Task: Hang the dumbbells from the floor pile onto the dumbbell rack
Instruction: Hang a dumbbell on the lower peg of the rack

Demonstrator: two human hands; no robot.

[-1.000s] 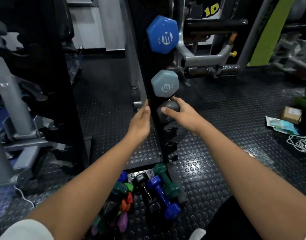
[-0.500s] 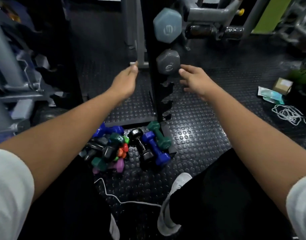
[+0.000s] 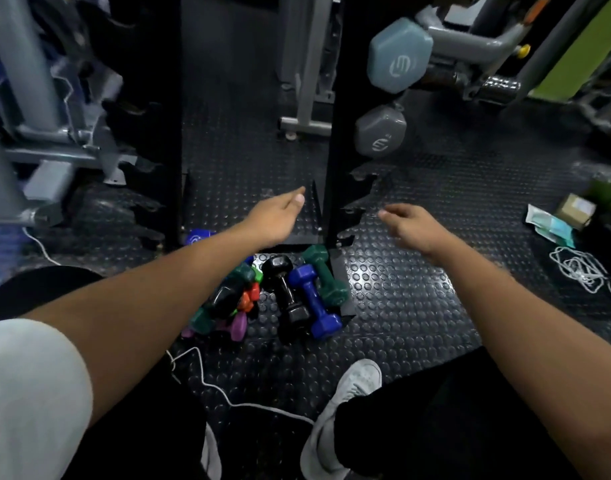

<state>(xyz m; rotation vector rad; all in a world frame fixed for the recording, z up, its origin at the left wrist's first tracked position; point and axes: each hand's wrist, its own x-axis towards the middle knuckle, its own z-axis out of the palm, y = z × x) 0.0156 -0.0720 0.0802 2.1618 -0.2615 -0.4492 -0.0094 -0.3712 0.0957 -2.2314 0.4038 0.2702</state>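
With the grey dumbbell (image 3: 380, 133) now seated on the dumbbell rack (image 3: 335, 133), left hand (image 3: 274, 216) and right hand (image 3: 409, 226) have let go, both relaxed and empty, dropping toward the floor pile (image 3: 262, 292) for the next one.

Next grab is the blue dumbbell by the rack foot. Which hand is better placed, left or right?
Probably right. The right hand is open and empty, above and to the right of the blue dumbbell, with a clear path. The left hand is also empty, but its forearm lies across the pile.
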